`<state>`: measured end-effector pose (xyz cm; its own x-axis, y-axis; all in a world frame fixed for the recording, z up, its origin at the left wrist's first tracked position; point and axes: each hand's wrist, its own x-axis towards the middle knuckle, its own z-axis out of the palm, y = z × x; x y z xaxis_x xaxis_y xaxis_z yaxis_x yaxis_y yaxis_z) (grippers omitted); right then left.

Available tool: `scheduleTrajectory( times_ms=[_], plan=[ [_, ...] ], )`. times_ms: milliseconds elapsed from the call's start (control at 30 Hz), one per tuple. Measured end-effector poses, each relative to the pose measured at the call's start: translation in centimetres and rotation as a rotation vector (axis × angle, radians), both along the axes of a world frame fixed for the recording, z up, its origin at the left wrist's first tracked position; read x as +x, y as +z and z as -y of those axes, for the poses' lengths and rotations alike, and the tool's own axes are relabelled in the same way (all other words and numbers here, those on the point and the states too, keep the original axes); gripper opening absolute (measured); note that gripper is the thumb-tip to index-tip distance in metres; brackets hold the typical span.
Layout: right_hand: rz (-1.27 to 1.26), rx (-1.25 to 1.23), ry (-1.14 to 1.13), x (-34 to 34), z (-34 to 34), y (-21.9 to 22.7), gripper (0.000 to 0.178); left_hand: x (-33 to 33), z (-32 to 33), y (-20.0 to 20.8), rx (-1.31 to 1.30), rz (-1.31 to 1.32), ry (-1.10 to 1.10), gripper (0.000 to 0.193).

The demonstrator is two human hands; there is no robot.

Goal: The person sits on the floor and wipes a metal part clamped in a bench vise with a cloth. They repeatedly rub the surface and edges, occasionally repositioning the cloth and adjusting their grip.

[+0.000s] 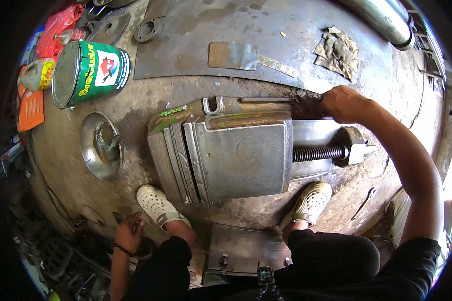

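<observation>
A large grey metal vise-like block (236, 155) lies on the stained concrete floor between my two feet in pale perforated clogs. A threaded screw (319, 153) sticks out of its right side. My right hand (342, 103) reaches past the block's far right corner, fingers closed around a thin dark tool whose tip touches the block's upper edge. My left hand (129, 232), with a dark wrist band, hangs low by my left foot (158, 205), fingers loosely curled; I see nothing in it.
A green paint can (88, 72) lies on its side at upper left beside a red bag and small bottles. A round metal lid (101, 146) sits left of the block. A metal sheet (211, 45), a crumpled rag (338, 51) and a pipe (384, 20) lie beyond.
</observation>
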<state>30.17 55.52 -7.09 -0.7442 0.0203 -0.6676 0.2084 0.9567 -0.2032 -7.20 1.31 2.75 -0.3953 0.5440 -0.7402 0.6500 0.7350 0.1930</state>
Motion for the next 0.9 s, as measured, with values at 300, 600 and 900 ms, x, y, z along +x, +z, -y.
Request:
scheduleTrajectory(
  times_ms=[300,600,900],
  plan=[
    [-0.316,-0.654,-0.68,-4.6,-0.1,1.5,0.038,-1.2,-2.2,1.4,-0.067,-0.069,0.007,0.032],
    [-0.117,-0.436,-0.061,-11.2,1.8,-3.7,0.044,1.0,-7.0,3.0,0.025,-0.088,-0.022,0.032],
    [-0.028,-0.166,-0.041,-4.0,0.3,-1.4,0.03,0.1,-5.2,1.8,0.002,-0.119,0.0,0.033]
  ],
)
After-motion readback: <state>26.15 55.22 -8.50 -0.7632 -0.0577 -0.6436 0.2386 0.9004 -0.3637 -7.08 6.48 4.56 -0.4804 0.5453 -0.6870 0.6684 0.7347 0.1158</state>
